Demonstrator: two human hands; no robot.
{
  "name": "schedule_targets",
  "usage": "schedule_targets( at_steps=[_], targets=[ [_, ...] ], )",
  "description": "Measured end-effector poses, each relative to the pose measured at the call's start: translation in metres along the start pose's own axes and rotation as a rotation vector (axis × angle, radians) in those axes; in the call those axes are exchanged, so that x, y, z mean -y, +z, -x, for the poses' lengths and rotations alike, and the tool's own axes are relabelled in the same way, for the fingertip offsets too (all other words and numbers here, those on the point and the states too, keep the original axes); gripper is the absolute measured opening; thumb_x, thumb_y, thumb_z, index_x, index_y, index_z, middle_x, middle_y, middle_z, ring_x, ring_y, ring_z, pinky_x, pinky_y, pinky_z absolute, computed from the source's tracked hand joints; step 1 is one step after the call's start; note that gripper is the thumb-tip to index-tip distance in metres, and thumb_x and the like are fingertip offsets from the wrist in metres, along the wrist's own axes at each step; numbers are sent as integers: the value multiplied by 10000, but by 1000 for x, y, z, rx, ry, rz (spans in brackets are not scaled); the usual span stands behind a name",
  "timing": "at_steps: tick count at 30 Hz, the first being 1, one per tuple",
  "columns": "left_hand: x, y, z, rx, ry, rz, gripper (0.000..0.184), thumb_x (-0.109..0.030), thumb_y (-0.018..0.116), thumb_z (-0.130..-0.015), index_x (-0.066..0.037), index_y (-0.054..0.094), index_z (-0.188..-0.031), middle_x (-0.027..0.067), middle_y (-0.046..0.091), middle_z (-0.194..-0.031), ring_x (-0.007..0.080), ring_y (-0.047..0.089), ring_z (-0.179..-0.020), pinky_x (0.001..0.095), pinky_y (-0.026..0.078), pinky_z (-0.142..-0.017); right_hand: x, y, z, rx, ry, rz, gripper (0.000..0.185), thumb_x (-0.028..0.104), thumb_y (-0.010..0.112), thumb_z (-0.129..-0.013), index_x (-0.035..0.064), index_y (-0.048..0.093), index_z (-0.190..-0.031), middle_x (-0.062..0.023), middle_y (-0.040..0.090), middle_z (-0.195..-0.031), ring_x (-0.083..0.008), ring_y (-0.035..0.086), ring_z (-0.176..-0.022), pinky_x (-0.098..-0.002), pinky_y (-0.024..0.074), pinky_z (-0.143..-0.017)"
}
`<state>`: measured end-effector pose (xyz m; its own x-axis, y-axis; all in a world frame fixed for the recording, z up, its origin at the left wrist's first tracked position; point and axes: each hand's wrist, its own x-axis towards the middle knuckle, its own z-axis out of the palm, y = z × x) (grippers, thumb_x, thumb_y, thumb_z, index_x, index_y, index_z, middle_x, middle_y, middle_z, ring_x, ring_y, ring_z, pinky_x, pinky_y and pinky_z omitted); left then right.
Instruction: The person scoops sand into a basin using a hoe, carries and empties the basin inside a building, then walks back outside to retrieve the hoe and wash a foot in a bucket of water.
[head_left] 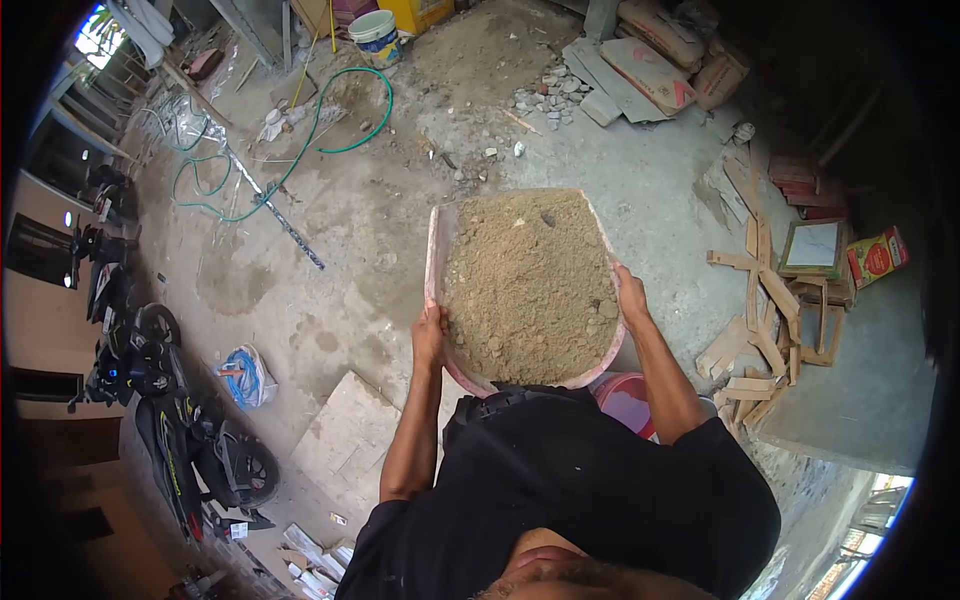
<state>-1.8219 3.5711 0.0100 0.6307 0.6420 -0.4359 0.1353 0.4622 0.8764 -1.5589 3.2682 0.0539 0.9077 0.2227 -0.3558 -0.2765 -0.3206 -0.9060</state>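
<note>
A shallow pinkish tub [434,245], worn along its rim, is held up in front of my body. Brown sand [530,285] with a few small lumps is heaped inside it. My left hand [430,335] is closed around the left rim, near the side closest to me. On the opposite side my right hand [631,298] grips the right edge, its fingers mostly hidden under the tub. The near edge of the tub rests close to or against my black shirt [590,470]; I cannot tell if they touch. Below, partly covered, is a pink bucket [625,397].
A green hose [330,105] and a long pole [292,232] lie ahead on the left. A white bucket [376,40] stands farther back. Cement bags [650,75] and rubble [550,98] are at back right, scrap wood [765,275] at right. Motorcycles [200,450] line the left.
</note>
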Motion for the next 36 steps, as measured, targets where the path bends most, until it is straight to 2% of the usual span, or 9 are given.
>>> schedule_targets(
  at_steps=[8, 11, 15, 17, 22, 28, 31, 34, 36],
  targets=[
    [-103, 49, -232, 37, -68, -35, 498, -544, 462, -948, -73, 578, -833, -38, 450, -668, 86, 386, -600, 231, 335, -564, 107, 89, -207, 21, 106, -156, 566, 414, 524, -898, -103, 624, -1109, -162, 658, -1049, -220, 622, -929, -330, 471, -836],
    [-135, 67, -306, 61, -100, -21, 484, -533, 476, -946, -72, 576, -840, -38, 451, -669, 83, 383, -598, 226, 334, -562, 148, 110, -261, -9, 144, -68, 536, 390, 463, -928, -72, 610, -1157, -156, 658, -1083, -221, 640, -951, -320, 476, -879],
    [-163, 90, -426, 74, -141, -10, 466, -515, 473, -955, -76, 575, -836, -39, 451, -671, 81, 383, -592, 226, 335, -553, 193, 154, -362, -28, 148, -66, 544, 397, 474, -923, -77, 609, -1153, -155, 659, -1069, -227, 638, -948, -326, 479, -868],
    [-186, 99, -484, 113, -146, -23, 464, -513, 471, -956, -76, 574, -836, -40, 452, -667, 81, 383, -586, 228, 334, -545, 225, 172, -393, -22, 235, -99, 550, 401, 478, -922, -80, 607, -1155, -154, 659, -1064, -230, 635, -953, -327, 479, -865],
    [-237, 123, -614, 161, -186, -48, 465, -513, 476, -954, -78, 576, -825, -46, 446, -647, 81, 385, -568, 234, 331, -525, 267, 228, -504, -101, 222, -52, 563, 414, 483, -921, -80, 600, -1164, -150, 651, -1078, -228, 628, -952, -330, 481, -857],
    [-300, 149, -718, 196, -270, -83, 472, -528, 502, -938, -76, 590, -837, -43, 462, -653, 84, 399, -570, 234, 341, -524, 332, 259, -571, -153, 269, -81, 579, 428, 484, -919, -73, 588, -1188, -143, 640, -1116, -226, 623, -971, -328, 475, -875],
    [-306, 170, -799, 137, -300, -37, 484, -511, 482, -953, -65, 589, -798, -41, 438, -607, 84, 371, -530, 245, 303, -487, 339, 278, -666, -135, 271, -28, 589, 440, 484, -919, -68, 582, -1201, -150, 636, -1126, -226, 622, -991, -332, 467, -897],
    [-361, 221, -896, 100, -349, -64, 526, -542, 466, -948, -65, 593, -766, -37, 440, -590, 90, 377, -507, 255, 305, -468, 385, 295, -779, -120, 372, -28, 597, 462, 499, -911, -75, 604, -1150, -172, 644, -1080, -250, 628, -948, -354, 467, -879],
    [-359, 232, -954, 130, -383, -116, 546, -581, 486, -920, -64, 609, -794, -26, 490, -644, 89, 422, -541, 243, 340, -493, 402, 304, -849, -104, 406, 94, 602, 470, 499, -911, -75, 605, -1142, -178, 643, -1078, -260, 627, -955, -363, 470, -878]
  ],
)
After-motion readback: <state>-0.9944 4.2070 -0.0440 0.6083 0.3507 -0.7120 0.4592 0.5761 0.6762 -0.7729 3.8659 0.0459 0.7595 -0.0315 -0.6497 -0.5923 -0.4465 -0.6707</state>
